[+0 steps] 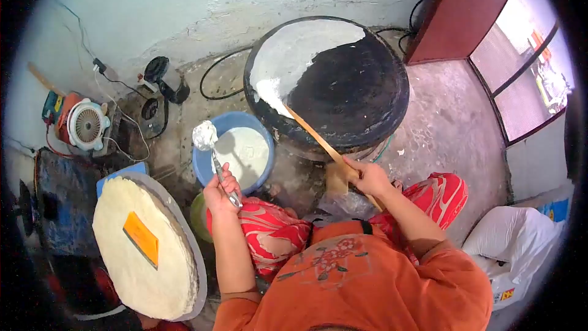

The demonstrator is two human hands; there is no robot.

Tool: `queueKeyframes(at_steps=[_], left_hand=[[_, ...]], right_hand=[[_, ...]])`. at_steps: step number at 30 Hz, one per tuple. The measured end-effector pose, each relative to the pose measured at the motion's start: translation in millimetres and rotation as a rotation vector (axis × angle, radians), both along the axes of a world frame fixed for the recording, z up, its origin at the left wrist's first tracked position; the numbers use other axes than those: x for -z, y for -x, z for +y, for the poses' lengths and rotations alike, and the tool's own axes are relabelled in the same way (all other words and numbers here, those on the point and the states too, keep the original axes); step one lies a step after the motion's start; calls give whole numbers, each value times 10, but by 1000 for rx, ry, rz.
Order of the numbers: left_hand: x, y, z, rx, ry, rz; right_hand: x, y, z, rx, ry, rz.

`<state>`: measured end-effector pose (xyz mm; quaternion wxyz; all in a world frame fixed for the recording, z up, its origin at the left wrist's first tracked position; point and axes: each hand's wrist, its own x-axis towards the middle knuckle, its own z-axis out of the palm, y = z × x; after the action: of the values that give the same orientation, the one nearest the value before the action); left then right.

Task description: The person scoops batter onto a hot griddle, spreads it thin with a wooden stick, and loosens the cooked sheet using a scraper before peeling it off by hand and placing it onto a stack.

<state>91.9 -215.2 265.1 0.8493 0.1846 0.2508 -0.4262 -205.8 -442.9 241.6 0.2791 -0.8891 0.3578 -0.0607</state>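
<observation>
My left hand (223,191) is closed round the handle of a metal ladle (218,168). Its bowl, coated in white batter, is over the left rim of a blue bucket (267,179) that holds white batter (246,153). In my right hand (367,178) is a long wooden spreader (318,140), its far end touching the batter on a round black griddle (355,95). White batter (294,49) covers the griddle's left and upper part; the right and lower part shows bare black.
A stack of pale flatbreads (141,239) with an orange scraper (141,239) lies at the lower left. A small fan (87,124) and black cables are at the left. White sacks (514,239) lie at the right, below a doorway (514,61).
</observation>
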Motion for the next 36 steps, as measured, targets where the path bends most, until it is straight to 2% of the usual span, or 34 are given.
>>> queueKeyframes(at_steps=[3, 5, 6, 8, 10, 11, 14, 16, 18, 20, 23, 25, 27, 30, 33, 35, 36], left_hand=[[7, 1, 30, 7, -13, -12], [21, -16, 58, 11, -17, -15], [29, -24, 81, 32, -11, -31], [48, -30, 109, 45, 18, -14], [41, -30, 125, 42, 16, -13], [35, -27, 140, 41, 14, -5], [30, -21, 198, 33, -33, -27], [60, -37, 244, 21, -22, -29], [57, -46, 289, 11, -29, -21], [73, -75, 295, -5, -32, -30], [37, -65, 286, -8, -33, -33], [13, -28, 276, -18, -41, -58], [23, -34, 281, 7, -11, -48], [81, -97, 346, 49, 8, -24], [85, -78, 315, 40, 37, -21], [107, -87, 322, 1, -42, -67], [46, -52, 309, -15, -33, -49]], right_hand=[[16, -135, 141, -20, 9, 55], [202, -473, 169, 139, 159, 38], [132, -710, 226, 144, 150, 52], [329, -1179, 272, -69, 354, -220], [381, -1700, 375, -111, 349, -80], [283, -1975, 409, -133, 246, 130], [297, -2345, 492, -103, 179, 166], [308, -2339, 533, -70, 161, 173], [303, -2115, 577, 67, 13, 138], [36, -1657, 776, 15, -85, 84], [-214, -1539, 1009, 60, -152, 97], [85, -1859, 943, 17, -60, 25], [201, -2239, 820, -9, 57, 179], [305, -2138, 749, 126, 29, 125], [106, -1664, 948, 154, -86, 50], [-64, -1514, 1107, 148, -265, 87], [39, -1607, 1113, 148, -271, 90]])
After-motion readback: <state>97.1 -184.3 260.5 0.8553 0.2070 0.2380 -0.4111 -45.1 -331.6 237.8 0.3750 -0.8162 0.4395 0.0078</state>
